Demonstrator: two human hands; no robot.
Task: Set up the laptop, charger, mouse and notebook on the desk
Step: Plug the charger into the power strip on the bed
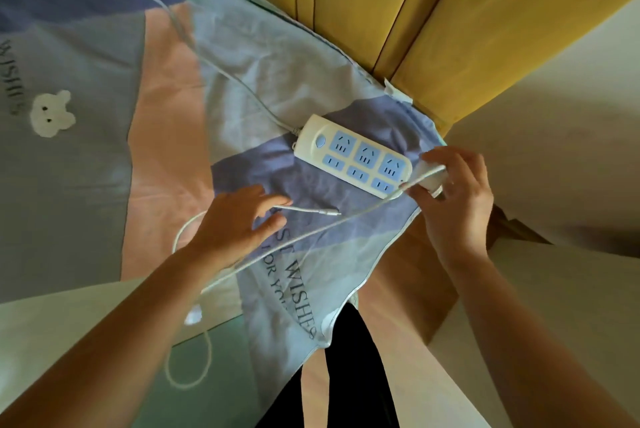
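A white power strip [353,155] with blue sockets lies on a patterned bedsheet [145,137]. Just right of the strip, my right hand [453,199] grips a white charger block [431,178], mostly hidden under my fingers. The charger's thin white cable [325,227] runs from the block down and left across the sheet. Its plug end [329,211] lies loose on the sheet below the strip. My left hand [235,223] rests on the sheet with fingers spread, fingertips touching the cable near that end. No laptop, mouse or notebook is in view.
The strip's own white cord [194,43] trails up and left across the bed. A yellow wooden headboard [433,12] stands behind the strip, and a pale wall [561,137] is at the right. A white bear print [52,113] marks the sheet at left.
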